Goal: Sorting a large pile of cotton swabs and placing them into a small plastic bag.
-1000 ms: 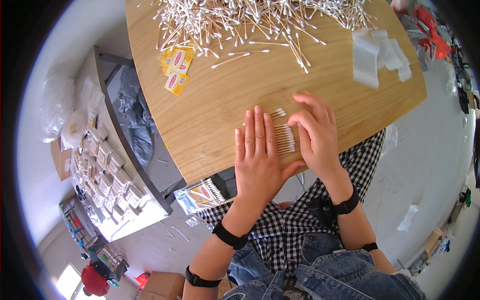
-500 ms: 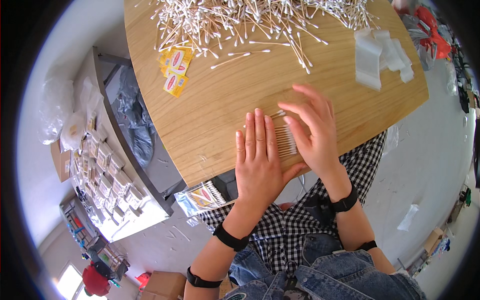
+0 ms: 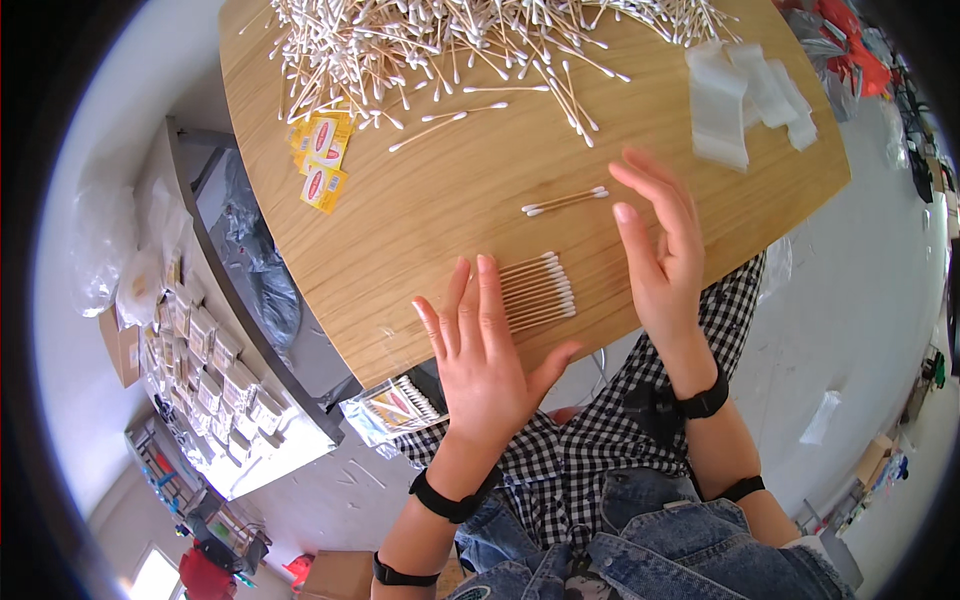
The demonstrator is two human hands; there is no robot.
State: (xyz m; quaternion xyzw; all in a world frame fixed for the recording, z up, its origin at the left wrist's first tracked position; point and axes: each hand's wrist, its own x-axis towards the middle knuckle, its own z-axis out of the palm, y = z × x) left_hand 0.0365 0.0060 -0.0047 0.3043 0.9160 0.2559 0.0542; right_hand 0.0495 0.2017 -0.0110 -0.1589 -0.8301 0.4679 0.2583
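Note:
A row of cotton swabs [image 3: 537, 292] lies side by side near the table's front edge, its white tips lined up on the right. My left hand [image 3: 483, 350], fingers spread, is at the row's left end and hides those tips. To the right of the row my right hand [image 3: 665, 265] is held open, holding nothing. A pair of cotton swabs [image 3: 565, 201] lies apart, beyond the row. At the far side spreads a large heap of cotton swabs [image 3: 430, 50], with several loose ones at its near edge.
Yellow printed cards [image 3: 323, 187] lie on the wooden table [image 3: 400, 230] at left. Clear plastic bags [image 3: 718, 110] lie at far right. A filled packet of swabs [image 3: 400, 408] sits below the table's front edge. On a side table [image 3: 290, 440] stand many packed boxes [image 3: 215, 345].
My left hand has moved left off part of the row, spreading its fingers and uncovering more swabs. My right hand has shifted right, away from the row. The separate pair now shows fully.

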